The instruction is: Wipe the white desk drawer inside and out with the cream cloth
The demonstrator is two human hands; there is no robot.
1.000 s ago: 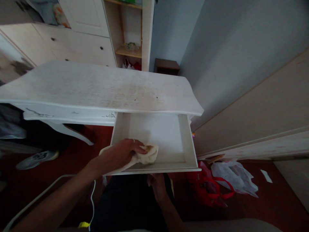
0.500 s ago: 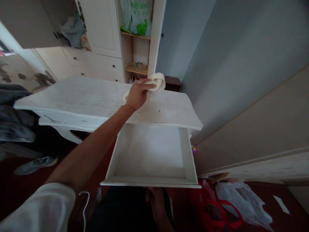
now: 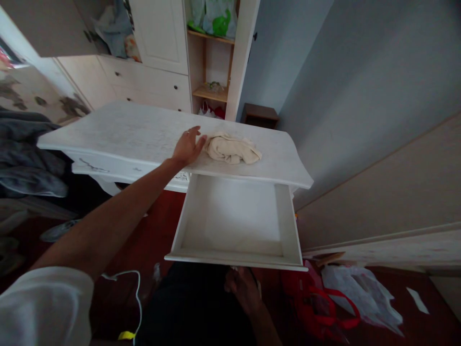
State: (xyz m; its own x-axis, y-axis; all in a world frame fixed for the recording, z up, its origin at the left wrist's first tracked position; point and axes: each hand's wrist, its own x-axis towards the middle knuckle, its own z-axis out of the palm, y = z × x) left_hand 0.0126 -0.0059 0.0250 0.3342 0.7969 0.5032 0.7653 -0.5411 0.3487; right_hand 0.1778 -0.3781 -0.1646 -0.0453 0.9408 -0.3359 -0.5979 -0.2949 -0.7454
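Observation:
A crumpled cream cloth [image 3: 232,148] lies bunched on the white desk top [image 3: 137,122]. My left hand [image 3: 188,146] is just left of it, fingers apart and holding nothing; the thumb is close to the cloth's edge. Below the desk top, a white drawer [image 3: 234,218] is pulled out toward me, and its inside looks bare. My right hand [image 3: 247,288] is low against the drawer's front, with its fingers curled. The drawer's edge and the shadow hide what those fingers hold, if anything.
Behind the desk stands a white cabinet [image 3: 162,43] with open shelves. Red bag [image 3: 317,298] and white plastic bag [image 3: 363,293] lie on the floor at right. A white cable [image 3: 139,293] runs along the floor at left. Grey clothing [image 3: 29,149] hangs at far left.
My left hand has let go of the cloth and drawn back to the left. The cloth now rests on the desk top. My right hand stays by the drawer front.

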